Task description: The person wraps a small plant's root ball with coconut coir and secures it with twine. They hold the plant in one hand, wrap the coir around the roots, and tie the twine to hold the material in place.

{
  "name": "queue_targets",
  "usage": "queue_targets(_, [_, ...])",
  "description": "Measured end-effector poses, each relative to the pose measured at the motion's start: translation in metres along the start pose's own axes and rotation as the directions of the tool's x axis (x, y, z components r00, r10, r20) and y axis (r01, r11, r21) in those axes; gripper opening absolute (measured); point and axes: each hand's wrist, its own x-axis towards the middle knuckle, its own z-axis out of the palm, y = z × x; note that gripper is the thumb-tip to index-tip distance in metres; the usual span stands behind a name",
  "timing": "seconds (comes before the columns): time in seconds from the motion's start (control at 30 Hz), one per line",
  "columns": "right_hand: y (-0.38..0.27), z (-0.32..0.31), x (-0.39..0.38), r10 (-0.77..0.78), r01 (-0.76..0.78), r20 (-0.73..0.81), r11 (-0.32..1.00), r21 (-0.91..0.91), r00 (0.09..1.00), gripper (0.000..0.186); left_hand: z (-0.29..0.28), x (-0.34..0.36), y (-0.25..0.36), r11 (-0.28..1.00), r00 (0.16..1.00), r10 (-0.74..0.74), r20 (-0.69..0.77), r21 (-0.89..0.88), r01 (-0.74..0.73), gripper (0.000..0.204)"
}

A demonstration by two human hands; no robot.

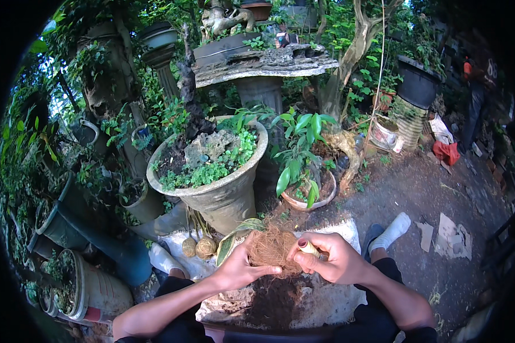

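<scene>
Brown coconut fibre [273, 243] is bunched into a rough ball in front of me. My left hand [237, 267] is closed round its left side, thumb across the lower front. A green leaf with pale yellow edges [229, 244] sticks out beyond the fibre, next to my left fingers; its base is hidden. Pinched in my right hand [339, 260] is a small spool of thread [308, 247], cream with a reddish end, against the right side of the fibre. Beneath my hands lies a whitish sack [332, 298] with dark soil [273, 303] on it.
Two round, wrapped balls [206, 247] with stems lie left of my left hand. Ahead stand a large stone-coloured pot [223, 203] and a low terracotta bowl [315, 203] with a leafy plant. Cardboard scraps [453, 237] lie at right. Another person [476, 103] stands far right.
</scene>
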Motion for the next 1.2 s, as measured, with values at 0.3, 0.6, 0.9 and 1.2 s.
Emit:
queue_targets(0.3, [0.000, -0.013, 0.000, 0.025, -0.026, -0.050, 1.000, -0.018, 0.998, 0.021, 0.006, -0.003, 0.009, 1.000, 0.993, -0.022, 0.116, 0.021, 0.020, 0.079])
queue_targets(0.6, [-0.003, -0.021, -0.007, -0.005, 0.003, -0.111, 1.000, -0.020, 0.994, 0.022, 0.004, -0.006, 0.012, 0.992, 0.985, -0.014, 0.173, 0.124, -0.007, 0.075])
queue_targets(0.9, [0.035, -0.025, 0.009, 0.032, -0.051, -0.179, 0.993, -0.104, 0.983, 0.021, 0.013, -0.019, 0.031, 0.999, 0.980, 0.004, 0.197, -0.038, 0.004, 0.068])
queue_targets(1.2, [0.060, 0.003, 0.018, 0.331, -0.315, 0.001, 0.899, 0.303, 0.944, 0.025, 0.009, -0.024, 0.029, 0.991, 0.991, -0.001, 0.131, -0.134, 0.019, 0.066])
